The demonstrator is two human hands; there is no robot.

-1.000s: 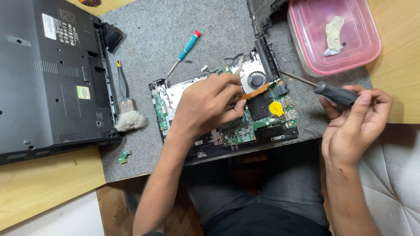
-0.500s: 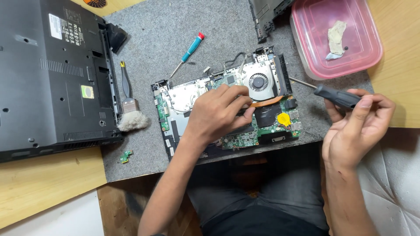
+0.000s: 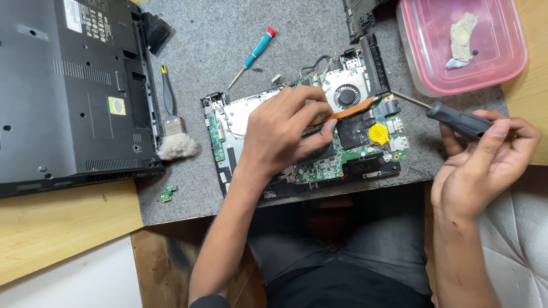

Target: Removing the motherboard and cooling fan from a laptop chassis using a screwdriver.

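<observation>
The motherboard [image 3: 342, 154] is lying on the grey mat [image 3: 319, 45], pressed down by the left hand [image 3: 285, 134], fingers spread near the fan [image 3: 346, 94]. A black screwdriver [image 3: 456, 121] is gripped by the right hand [image 3: 485, 162], just right of the board.

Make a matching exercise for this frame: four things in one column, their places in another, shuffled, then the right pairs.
Things:
1. black-handled screwdriver
2. blue screwdriver
3. brush
4. pink tub

Places:
A. lying loose on the grey mat above the circuit board
B. at the far right of the mat, a crumpled cloth inside
C. held in the right hand
D. beside the black laptop case

Pairs: 1-C, 2-A, 3-D, 4-B
</observation>
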